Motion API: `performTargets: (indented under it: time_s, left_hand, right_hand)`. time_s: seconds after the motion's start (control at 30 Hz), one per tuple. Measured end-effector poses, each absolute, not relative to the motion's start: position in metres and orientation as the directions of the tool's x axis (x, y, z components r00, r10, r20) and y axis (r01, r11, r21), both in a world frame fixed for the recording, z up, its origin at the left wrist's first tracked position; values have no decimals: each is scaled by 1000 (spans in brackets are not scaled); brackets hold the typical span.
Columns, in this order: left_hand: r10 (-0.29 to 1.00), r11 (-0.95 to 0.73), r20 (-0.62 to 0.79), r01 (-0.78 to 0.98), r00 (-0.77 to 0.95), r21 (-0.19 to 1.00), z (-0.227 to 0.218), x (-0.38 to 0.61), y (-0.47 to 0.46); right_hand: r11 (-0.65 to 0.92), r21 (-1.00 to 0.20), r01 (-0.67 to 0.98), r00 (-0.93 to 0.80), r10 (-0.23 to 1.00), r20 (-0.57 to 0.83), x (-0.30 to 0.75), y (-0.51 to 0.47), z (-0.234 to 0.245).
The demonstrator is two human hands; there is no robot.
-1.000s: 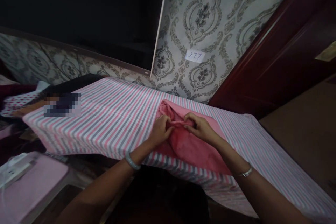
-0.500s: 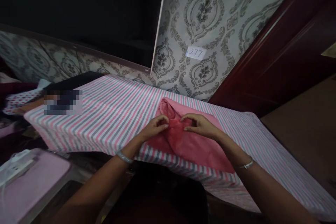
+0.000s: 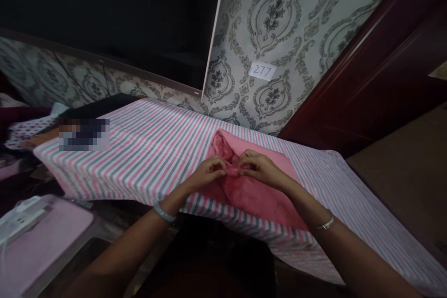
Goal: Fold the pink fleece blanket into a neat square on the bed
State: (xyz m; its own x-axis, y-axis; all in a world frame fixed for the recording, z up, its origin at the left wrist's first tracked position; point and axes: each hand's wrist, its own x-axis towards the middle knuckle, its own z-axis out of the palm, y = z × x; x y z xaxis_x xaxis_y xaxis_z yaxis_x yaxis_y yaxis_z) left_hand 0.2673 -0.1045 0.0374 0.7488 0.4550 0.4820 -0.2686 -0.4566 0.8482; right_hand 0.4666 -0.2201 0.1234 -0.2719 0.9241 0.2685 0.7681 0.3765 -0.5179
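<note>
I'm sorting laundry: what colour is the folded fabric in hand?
Pink folded fabric, best seen in the head view.

Fabric [image 3: 256, 200]: pink. Table cover [image 3: 146, 144]: pink, white and grey stripes. Wallpaper [image 3: 274, 14]: carries grey medallions. Screen [image 3: 104, 14]: black.

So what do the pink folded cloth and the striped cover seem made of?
Pink folded cloth: soft fabric, perhaps plush, with a faint sheen on its rounded folds. Striped cover: thin fabric, possibly cotton, matte, draping loosely over the front edge.
</note>
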Motion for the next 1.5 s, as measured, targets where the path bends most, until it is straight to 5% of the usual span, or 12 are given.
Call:
performTargets:
  time_s: [0.2,0.43,0.63,0.83,1.07,1.37,1.5]
  left_hand:
    - [260,-664,541,-259,800,701,50,252,-108]
    - [329,-857,627,-55,706,512,41,239,-134]
    - [395,-748,615,-150,683,647,30,235,-138]
    - [578,-686,476,78,663,724,28,230,-141]
    - [668,-533,383,51,638,845,27,224,-148]
    - [738,-611,370,328,564,720,43,243,-152]
    - [703,-652,441,259,558,712,46,251,-158]
  right_hand:
    - [429,-568,703,-359,903,237,455,-217,122]
    - [434,-533,727,-402,897,183,442,-209,124]
    - [477,-512,714,-423,877,226,435,-205,120]
    - [351,-518,780,-144,906,398,450,-197,101]
    - [246,-460,853,-35,907,420,460,-193,47]
    - [244,-387,889,-38,882,469,465,-159,49]
    - [192,-353,916,-21,900,435,475,-123,71]
